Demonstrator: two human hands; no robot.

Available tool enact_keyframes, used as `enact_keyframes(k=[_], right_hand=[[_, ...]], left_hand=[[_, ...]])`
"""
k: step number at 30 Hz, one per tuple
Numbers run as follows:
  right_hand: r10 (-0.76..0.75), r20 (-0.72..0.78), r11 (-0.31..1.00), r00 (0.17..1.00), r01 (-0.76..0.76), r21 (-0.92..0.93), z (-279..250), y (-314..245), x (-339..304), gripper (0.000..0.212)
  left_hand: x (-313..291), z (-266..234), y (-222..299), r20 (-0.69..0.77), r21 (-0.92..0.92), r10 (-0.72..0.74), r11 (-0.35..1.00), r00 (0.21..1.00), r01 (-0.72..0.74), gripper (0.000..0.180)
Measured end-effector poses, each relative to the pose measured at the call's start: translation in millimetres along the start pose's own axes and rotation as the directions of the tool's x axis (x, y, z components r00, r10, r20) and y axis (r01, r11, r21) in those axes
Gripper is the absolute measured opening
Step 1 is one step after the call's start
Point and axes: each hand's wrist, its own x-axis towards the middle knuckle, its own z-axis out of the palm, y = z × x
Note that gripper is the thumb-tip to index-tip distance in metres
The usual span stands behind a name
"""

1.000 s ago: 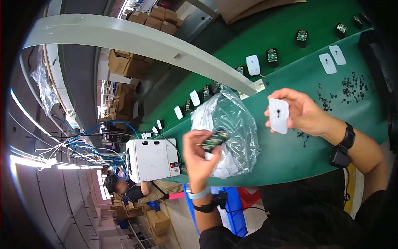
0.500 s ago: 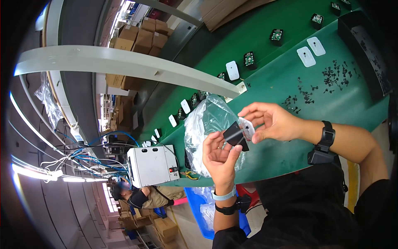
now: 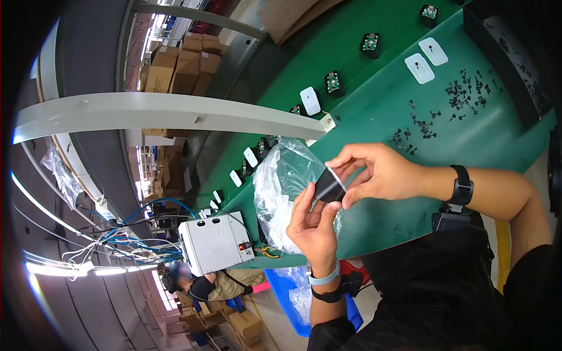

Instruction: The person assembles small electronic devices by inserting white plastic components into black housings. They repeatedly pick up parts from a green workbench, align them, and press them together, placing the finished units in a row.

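Note:
My left hand [image 3: 313, 225] and my right hand [image 3: 377, 174] meet over the green bench, both gripping one small black module with a white cover plate [image 3: 329, 185]. The left fingers hold its lower side, the right fingers pinch the white plate along its top edge. Just behind the hands lies a clear plastic bag [image 3: 281, 199] stuffed with white parts. Each wrist wears a band; the right one is black, the left one pale blue.
A green conveyor [image 3: 328, 52] carries several black modules [image 3: 370, 42] and white plates [image 3: 309, 100]. Small black screws [image 3: 453, 96] lie scattered on the bench. A white box [image 3: 214, 244] stands at the bench end, a blue bin [image 3: 293, 292] below. Another person [image 3: 211, 286] sits beyond.
My hands came together: the white plate in my right hand now sits against the black module in my left. The view shifted, with the bench nearer the top right.

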Motion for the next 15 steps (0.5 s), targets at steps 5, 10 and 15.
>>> enact_keyframes(k=[5,10,15], right_hand=[[-0.058,-0.049,0.976,0.997,0.046,-0.211,0,-6,-1,0.056],[-0.086,-0.088,0.943,0.992,0.052,-0.328,0,-8,-4,0.057],[-0.170,-0.076,0.868,0.983,0.112,-0.483,1,1,-5,0.057]], left_hand=[[-4,5,-11,-0.079,-0.039,-0.043,0.998,0.996,0.040,0.055],[-7,21,-7,-0.130,0.008,-0.082,0.996,0.988,0.083,0.052],[-7,22,-13,-0.079,-0.053,-0.135,0.990,0.988,0.131,0.052]])
